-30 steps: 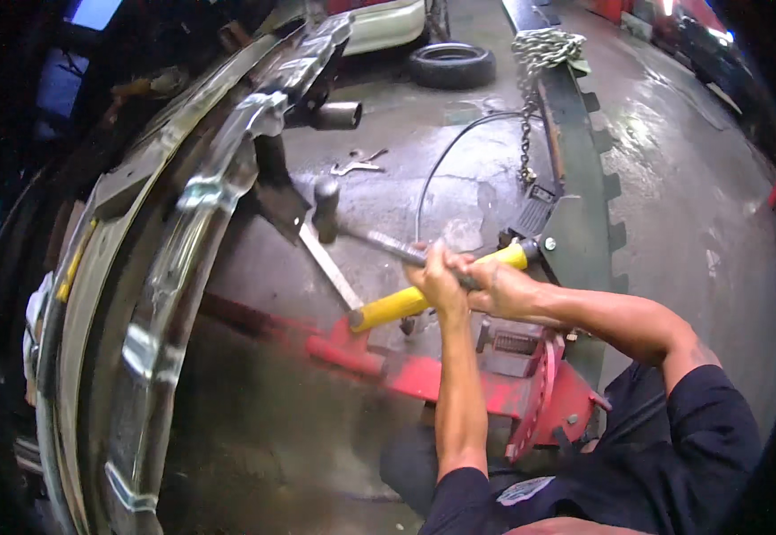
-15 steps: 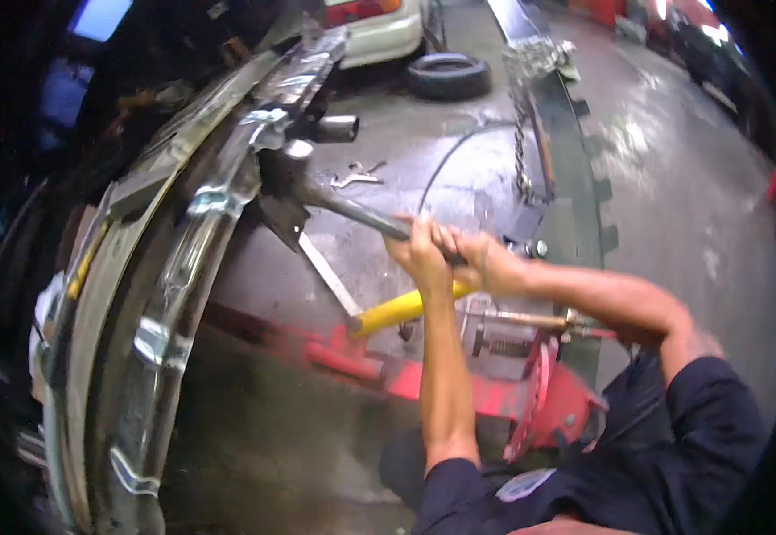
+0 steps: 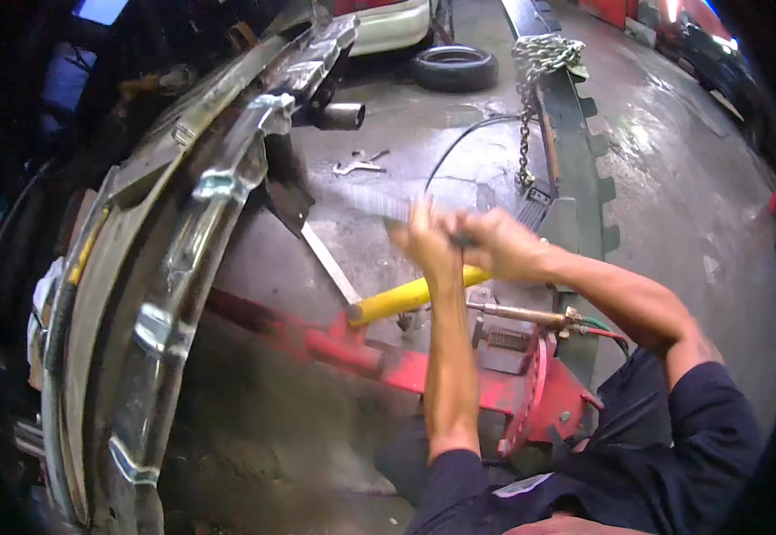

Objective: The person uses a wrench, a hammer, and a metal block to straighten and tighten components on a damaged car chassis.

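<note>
Both my hands grip the long handle of a sledgehammer (image 3: 463, 239) in front of me. My left hand (image 3: 427, 239) is closed round it on the far side of my right hand (image 3: 504, 242), which is closed nearer the handle's end. Motion smears the handle's far part, and the hammer's head cannot be made out. To the left runs a long, bare, silvery metal panel (image 3: 174, 290) on a vehicle, its edge bent and uneven. A dark bracket (image 3: 288, 198) hangs from its inner side, apart from my hands.
Below my hands lie a yellow tube (image 3: 397, 301) and a red metal arm (image 3: 406, 370) with a hydraulic cylinder (image 3: 526, 314). Chain (image 3: 548, 58) hangs over a green rail (image 3: 580, 178). Wrenches (image 3: 361, 163), a black hose (image 3: 455, 147) and a tire (image 3: 455, 69) lie beyond.
The sledgehammer's head was up against the dark bracket beside the panel and has left it. My hands still hold the handle, which is now blurred by motion.
</note>
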The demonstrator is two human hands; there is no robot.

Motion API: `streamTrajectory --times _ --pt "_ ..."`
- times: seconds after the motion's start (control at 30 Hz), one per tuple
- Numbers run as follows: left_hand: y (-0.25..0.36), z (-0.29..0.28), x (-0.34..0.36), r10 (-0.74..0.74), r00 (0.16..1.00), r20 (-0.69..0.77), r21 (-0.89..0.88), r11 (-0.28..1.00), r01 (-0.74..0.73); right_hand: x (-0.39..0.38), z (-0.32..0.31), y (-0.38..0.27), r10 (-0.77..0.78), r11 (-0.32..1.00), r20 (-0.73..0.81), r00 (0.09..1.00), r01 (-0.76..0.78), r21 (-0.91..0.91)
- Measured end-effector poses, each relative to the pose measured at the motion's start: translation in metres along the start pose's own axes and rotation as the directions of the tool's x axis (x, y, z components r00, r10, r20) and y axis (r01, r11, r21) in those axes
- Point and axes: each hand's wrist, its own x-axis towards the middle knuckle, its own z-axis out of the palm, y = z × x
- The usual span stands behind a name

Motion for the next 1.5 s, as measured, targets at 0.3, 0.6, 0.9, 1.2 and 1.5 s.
streamTrajectory --times 0.3,0.6,0.9,1.2,1.5 --pt "-0.026 -0.083 -0.020 -0.065 0.988 -0.143 -0.008 0.998 0.065 -0.026 0.062 -0.014 0.106 0.989 0.266 0.958 -0.130 0.074" --pt "-0.037 -0.074 -0.004 -0.081 0.986 -0.143 -0.236 0.971 0.046 -0.004 0.020 -0.013 0.164 0.981 0.345 0.924 -0.116 -0.156" --pt "-0.023 -0.042 -0.019 -0.070 0.996 0.047 -0.039 0.997 0.072 -0.036 0.027 -0.011 0.262 0.915 0.306 0.915 -0.337 0.224" --pt "-0.035 -0.106 -0.130 -0.097 0.940 -0.328 -0.104 0.992 0.066 -0.107 0.052 -0.018 0.060 0.993 0.504 0.862 -0.102 0.056" --pt "0.072 -0.063 -0.105 0.042 0.964 -0.264 0.005 0.999 -0.042 -0.060 0.052 -0.082 -0.109 0.973 0.236 0.966 0.055 0.226"
